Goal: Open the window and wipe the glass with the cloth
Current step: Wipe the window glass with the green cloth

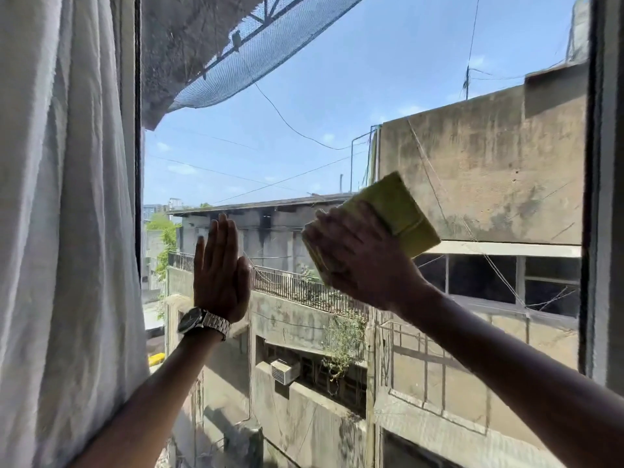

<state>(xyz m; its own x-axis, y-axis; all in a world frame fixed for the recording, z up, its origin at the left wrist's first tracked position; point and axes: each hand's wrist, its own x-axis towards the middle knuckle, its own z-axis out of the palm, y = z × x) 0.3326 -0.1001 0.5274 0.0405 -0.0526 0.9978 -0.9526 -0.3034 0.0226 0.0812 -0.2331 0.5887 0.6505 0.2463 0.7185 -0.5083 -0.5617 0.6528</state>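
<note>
Cloth (395, 214) soft, light, folded flat | pressed to glass (304, 146) under right hand (358, 261) grip, fingers spread over it | left hand (219, 268) released, palm flat beside | hold by palm pressure, glass fragile

White curtain (64, 214) bunched on your left, dark window frame (590, 197) on your right; outside, bright daylight, blue sky, weathered concrete buildings (479, 177), blue netting (270, 45) overhead, sagging cables, rooftop railing (304, 288), wall AC unit (283, 370) below
</note>
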